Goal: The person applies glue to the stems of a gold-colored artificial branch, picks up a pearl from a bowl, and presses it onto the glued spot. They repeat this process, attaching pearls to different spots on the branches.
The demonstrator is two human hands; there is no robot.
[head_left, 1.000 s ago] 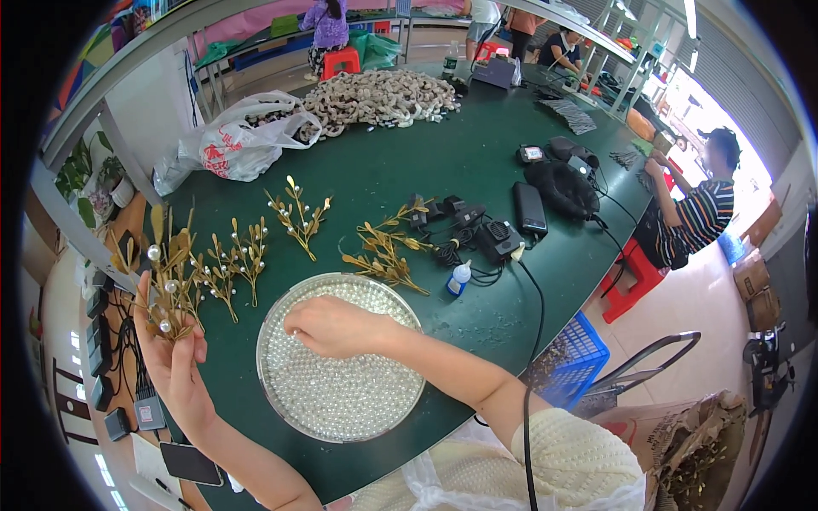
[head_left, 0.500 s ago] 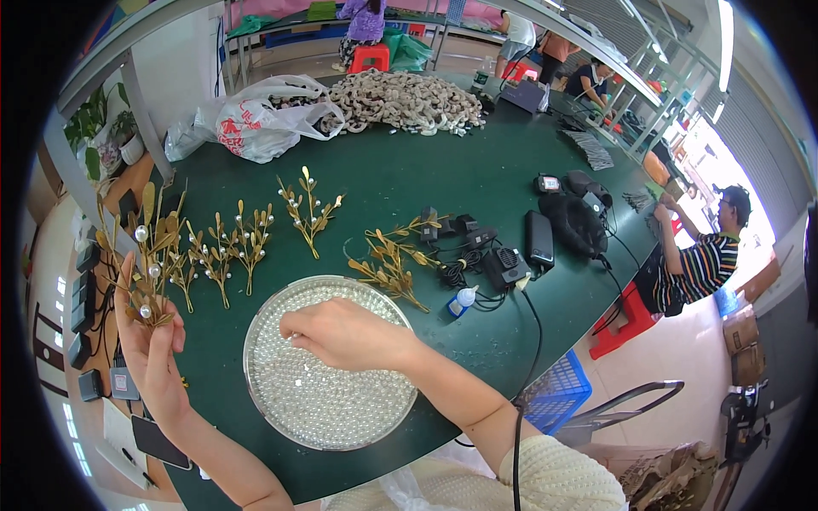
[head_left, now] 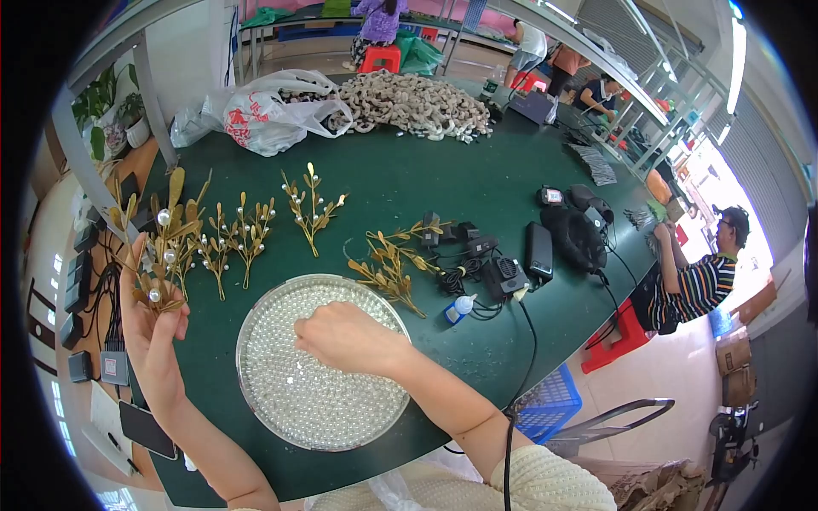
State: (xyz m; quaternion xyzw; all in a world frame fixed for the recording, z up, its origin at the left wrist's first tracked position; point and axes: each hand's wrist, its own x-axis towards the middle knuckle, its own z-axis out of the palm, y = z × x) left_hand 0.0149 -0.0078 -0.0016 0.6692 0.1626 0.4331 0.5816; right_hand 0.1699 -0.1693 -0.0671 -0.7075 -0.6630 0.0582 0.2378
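Note:
My left hand (head_left: 152, 336) is closed around the base of a gold leafy spray (head_left: 170, 247), held upright, with a few pearl beads among its leaves. A round, shallow tray (head_left: 239, 375) full of loose pearl beads (head_left: 319, 404) stands in front of me. Over the tray's upper right part is my right hand (head_left: 351, 336), its fingers curled together and pointing down at the beads. The fingertips are mostly hidden, so anything between them does not show. Beyond the tray lie more pearl-beaded sprays (head_left: 251, 237), and a bunch of gold sprays (head_left: 388, 264) rests at its upper right.
A small glue bottle (head_left: 460, 308) stands right of the tray, near black adapters and cables (head_left: 503, 277). At the back are a white plastic bag (head_left: 264, 119) and a heap of pale curled pieces (head_left: 417, 102). A person in a striped shirt (head_left: 703, 281) sits at the right.
My right hand has shifted a little to the right over the tray, its fingers more curled in. My left hand still holds the spray. The whole view has shifted slightly.

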